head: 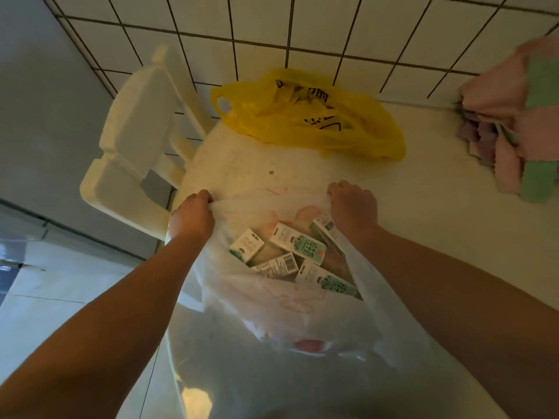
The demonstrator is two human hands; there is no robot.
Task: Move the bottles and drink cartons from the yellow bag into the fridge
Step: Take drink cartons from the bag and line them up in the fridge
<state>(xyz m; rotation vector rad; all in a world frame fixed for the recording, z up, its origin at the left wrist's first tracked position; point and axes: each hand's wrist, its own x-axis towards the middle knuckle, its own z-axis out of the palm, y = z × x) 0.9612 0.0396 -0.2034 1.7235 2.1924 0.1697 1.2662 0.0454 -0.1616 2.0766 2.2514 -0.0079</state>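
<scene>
A translucent white plastic bag [281, 300] is pulled open by both hands: the left hand [192, 217] grips its rim on one side and the right hand [352, 207] clenches the rim opposite. Inside lie several small white-and-green drink cartons [298, 243], tumbled at angles. Beyond it a crumpled yellow plastic bag [308, 116] rests on the pale countertop [438, 176], against the white tiled wall [272, 22]. A white foam block [136, 125] stands left; pink and green cloths [520, 125] hang right.
</scene>
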